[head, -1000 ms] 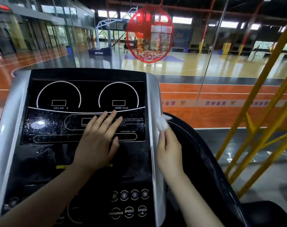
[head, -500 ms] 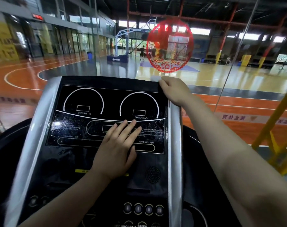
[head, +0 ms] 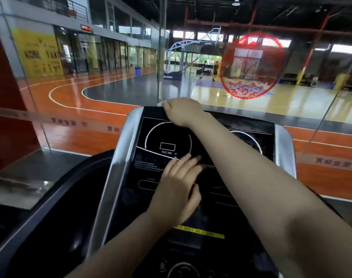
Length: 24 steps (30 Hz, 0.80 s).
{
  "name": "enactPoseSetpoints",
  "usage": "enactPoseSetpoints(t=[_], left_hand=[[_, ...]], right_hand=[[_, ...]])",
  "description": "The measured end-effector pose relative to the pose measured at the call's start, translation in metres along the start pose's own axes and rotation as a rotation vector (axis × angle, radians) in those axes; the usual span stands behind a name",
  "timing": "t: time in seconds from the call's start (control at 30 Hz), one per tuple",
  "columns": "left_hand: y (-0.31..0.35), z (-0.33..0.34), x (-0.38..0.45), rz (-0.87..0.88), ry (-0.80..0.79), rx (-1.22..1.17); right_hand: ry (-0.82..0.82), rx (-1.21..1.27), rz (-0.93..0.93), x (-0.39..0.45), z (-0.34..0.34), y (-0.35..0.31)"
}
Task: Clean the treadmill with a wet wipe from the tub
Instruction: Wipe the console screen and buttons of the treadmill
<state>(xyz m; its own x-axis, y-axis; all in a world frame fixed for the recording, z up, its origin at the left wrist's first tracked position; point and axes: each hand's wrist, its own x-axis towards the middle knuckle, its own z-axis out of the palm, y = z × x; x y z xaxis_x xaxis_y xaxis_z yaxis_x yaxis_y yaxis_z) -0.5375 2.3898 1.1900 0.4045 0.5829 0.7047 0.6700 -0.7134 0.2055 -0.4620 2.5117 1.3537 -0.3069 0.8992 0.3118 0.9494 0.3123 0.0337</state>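
Right hand (head: 181, 111) is pinching the white wet wipe (head: 161, 103), wiping the black glossy treadmill console (head: 151, 135) top edge at 12 o'clock; left hand (head: 179, 187) is resting flat, fingers straight. Next: probably sweeping toward 9 o'clock.

Beyond the glass wall (head: 110, 109), a basketball hoop (head: 193, 49) stands behind a red round decal (head: 251, 65).

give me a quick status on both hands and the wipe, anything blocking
Left hand flat on the treadmill console, fingers straight. Right hand curled over console's top edge, wet wipe barely showing beneath it. Right forearm crosses the display; nothing else in the way.
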Motion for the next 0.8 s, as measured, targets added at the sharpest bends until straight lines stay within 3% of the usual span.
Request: enactPoseSetpoints(t=[0.13, 0.3, 0.4, 0.53, 0.7, 0.8], left_hand=[[-0.085, -0.050, -0.016, -0.010, 0.051, 0.179], [-0.111, -0.068, -0.019, 0.000, 0.048, 0.232], [-0.108, -0.068, -0.020, -0.035, 0.204, 0.020], [-0.120, -0.068, -0.025, -0.264, 0.412, -0.398], [-0.126, -0.064, -0.026, -0.289, 0.425, -0.527], [-0.124, -0.065, -0.026, -0.335, 0.439, -0.599]], right_hand=[[0.022, 0.094, -0.051, -0.004, -0.003, -0.005], [-0.001, -0.034, 0.183, -0.003, -0.010, 0.018], [0.058, -0.036, 0.107, 0.024, 0.007, -0.027], [0.152, -0.036, -0.085, 0.046, 0.035, -0.080], [0.203, 0.112, -0.306, 0.039, 0.038, -0.070], [0.192, 0.167, -0.191, 0.037, 0.034, -0.061]])
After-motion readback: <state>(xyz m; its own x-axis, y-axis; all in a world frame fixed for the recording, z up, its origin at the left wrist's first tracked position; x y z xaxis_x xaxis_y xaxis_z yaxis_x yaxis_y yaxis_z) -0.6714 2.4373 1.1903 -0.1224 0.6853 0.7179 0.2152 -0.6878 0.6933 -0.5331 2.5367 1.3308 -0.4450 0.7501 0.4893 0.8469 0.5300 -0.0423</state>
